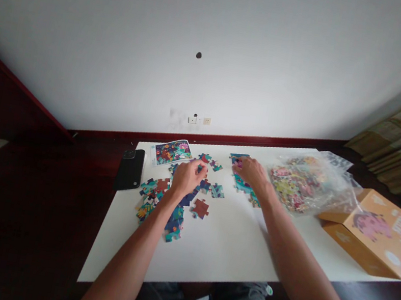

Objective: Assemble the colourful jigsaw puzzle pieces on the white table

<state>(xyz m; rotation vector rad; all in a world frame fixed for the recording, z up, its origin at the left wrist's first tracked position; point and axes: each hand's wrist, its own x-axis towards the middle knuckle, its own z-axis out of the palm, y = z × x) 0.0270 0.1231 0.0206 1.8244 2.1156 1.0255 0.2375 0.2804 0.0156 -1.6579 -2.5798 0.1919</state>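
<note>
My left hand (187, 177) is over the heap of loose jigsaw pieces (177, 214), its thumb and fingers curled together. Whatever lies between those fingertips is too small to make out. To the right, my right hand (252, 173) pinches at a purplish jigsaw piece (237, 162) on the joined strip of puzzle (241, 184); the hand covers part of that strip. A brown jigsaw piece (200, 208) and a teal jigsaw piece (217, 191) lie apart from the heap, between the hands and nearer to me. Behind my left hand lies the printed picture sheet (173, 154).
A black phone (130, 171) lies at the left edge of the white table (221, 249). Clear plastic bags of more pieces (301, 181) spread over the right side, beside an orange-brown cardboard box (376, 230). The wall (276, 70) rises behind the table.
</note>
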